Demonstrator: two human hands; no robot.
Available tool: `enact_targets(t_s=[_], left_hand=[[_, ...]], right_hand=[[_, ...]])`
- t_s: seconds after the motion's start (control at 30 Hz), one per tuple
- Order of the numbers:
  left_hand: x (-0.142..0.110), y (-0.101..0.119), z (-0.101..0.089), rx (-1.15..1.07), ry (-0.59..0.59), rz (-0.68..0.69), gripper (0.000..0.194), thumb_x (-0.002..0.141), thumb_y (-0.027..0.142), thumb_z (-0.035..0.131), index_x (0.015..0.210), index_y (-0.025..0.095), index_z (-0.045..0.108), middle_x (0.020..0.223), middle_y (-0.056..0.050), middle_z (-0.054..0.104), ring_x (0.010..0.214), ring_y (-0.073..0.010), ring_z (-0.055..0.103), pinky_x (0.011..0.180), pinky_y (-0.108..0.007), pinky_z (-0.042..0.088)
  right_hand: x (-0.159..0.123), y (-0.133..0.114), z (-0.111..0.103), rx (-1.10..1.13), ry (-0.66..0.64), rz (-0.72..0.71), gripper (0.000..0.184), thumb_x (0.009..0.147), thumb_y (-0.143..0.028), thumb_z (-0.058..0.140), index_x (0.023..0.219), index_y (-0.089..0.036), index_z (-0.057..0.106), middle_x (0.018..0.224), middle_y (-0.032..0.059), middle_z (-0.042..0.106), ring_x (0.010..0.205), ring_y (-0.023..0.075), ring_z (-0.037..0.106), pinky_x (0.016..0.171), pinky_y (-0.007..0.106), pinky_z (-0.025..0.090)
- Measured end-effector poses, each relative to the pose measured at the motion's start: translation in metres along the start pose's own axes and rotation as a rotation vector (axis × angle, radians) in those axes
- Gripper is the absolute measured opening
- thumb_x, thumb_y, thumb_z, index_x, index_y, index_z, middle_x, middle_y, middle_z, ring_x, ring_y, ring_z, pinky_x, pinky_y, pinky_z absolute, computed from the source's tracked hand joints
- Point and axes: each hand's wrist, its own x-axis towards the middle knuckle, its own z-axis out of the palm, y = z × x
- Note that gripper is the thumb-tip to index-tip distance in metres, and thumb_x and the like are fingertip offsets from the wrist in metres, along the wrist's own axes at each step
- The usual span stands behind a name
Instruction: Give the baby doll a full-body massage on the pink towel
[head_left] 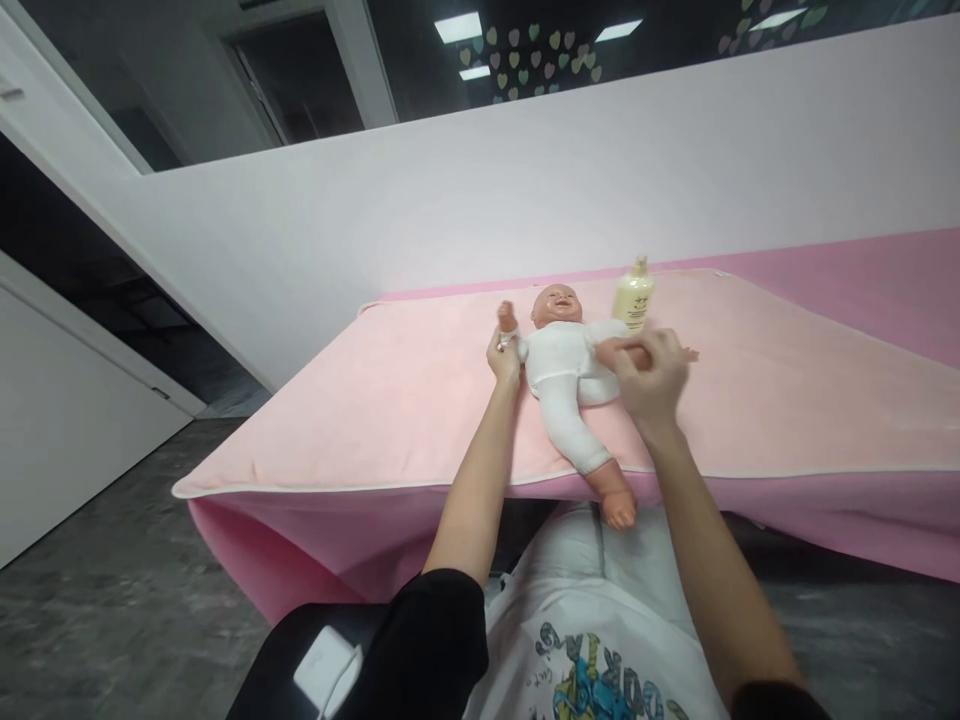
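A baby doll (555, 352) in a white bodysuit lies on its back at the middle of the scene, on a pale pink blanket (405, 400) spread over a deeper pink-covered worktop (870, 280). Its head (556, 303) is on the far side, and 1 leg stretches near and slightly right, so that the bare foot (619, 508) reaches past the near edge of the worktop.

The left hand (504, 358) grips the doll's arm on the left around the wrist, with the doll's small hand (507, 316) sticking up above the grip. The right hand (654, 378) is at the right of the doll's body, by its other arm and bent leg, with fingers curled; it is blurred, and I cannot tell whether it grips a limb. A bit of skin-coloured doll shows just right of it.

A pale yellow bottle (634, 297) stands upright on the blanket, just beyond the right hand and right of the doll's head. Behind the worktop is a white wall (525, 190), topped by dark glass with heart shapes (534, 62). At the near left, a white box-like object (328, 668) with a cable rests on something black.
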Motion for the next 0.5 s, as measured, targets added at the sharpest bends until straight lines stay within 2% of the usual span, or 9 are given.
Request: enact_targets(t_s=[0.07,0.1,0.17,0.27,0.4,0.5], left_hand=[[-0.004,-0.002,0.002,0.122,-0.195,0.104,0.043,0.072,0.007,0.057,0.111,0.02,0.068,0.112,-0.006,0.068,0.104,-0.0188,0.062,0.096,-0.031,0.047],[-0.005,-0.003,0.003,0.189,-0.246,0.149,0.043,0.07,0.005,0.057,0.109,0.021,0.07,0.113,-0.006,0.067,0.107,-0.0192,0.06,0.099,-0.031,0.045],[-0.007,-0.004,0.003,0.275,-0.267,0.206,0.044,0.07,0.004,0.055,0.107,0.022,0.071,0.114,-0.006,0.064,0.111,-0.019,0.058,0.102,-0.03,0.043],[-0.008,-0.006,0.003,0.28,-0.258,0.209,0.045,0.071,0.004,0.053,0.109,0.023,0.07,0.115,-0.006,0.062,0.11,-0.0186,0.058,0.101,-0.03,0.044],[-0.009,-0.006,0.001,0.299,-0.268,0.229,0.045,0.072,0.005,0.054,0.11,0.024,0.07,0.114,-0.006,0.062,0.111,-0.0191,0.057,0.102,-0.031,0.042],[-0.012,-0.002,0.0,0.357,-0.266,0.27,0.046,0.073,0.005,0.053,0.112,0.024,0.069,0.115,-0.007,0.061,0.111,-0.0198,0.056,0.102,-0.031,0.042]], right_hand=[[0.008,0.01,0.026,-0.079,-0.189,0.062,0.014,0.074,-0.03,0.052,0.071,-0.018,0.059,0.084,0.0052,0.052,0.075,0.0173,0.051,0.064,0.028,0.039],[0.009,0.015,0.036,-0.118,-0.227,0.088,0.015,0.074,-0.03,0.052,0.073,-0.018,0.06,0.087,0.0058,0.052,0.075,0.0172,0.05,0.063,0.027,0.037],[0.005,0.021,0.046,-0.167,-0.289,0.082,0.016,0.077,-0.031,0.051,0.079,-0.018,0.061,0.093,0.0065,0.051,0.076,0.0168,0.049,0.06,0.026,0.033],[-0.001,0.023,0.046,-0.177,-0.325,0.037,0.017,0.079,-0.03,0.05,0.084,-0.019,0.061,0.098,0.0068,0.05,0.076,0.0165,0.048,0.058,0.025,0.03],[-0.007,0.023,0.037,-0.171,-0.322,0.063,0.017,0.079,-0.03,0.049,0.084,-0.017,0.06,0.1,0.0081,0.05,0.077,0.0177,0.049,0.059,0.026,0.033],[-0.016,0.02,0.025,-0.178,-0.346,0.006,0.017,0.079,-0.029,0.05,0.087,-0.018,0.061,0.102,0.0076,0.053,0.077,0.0177,0.051,0.059,0.027,0.034]])
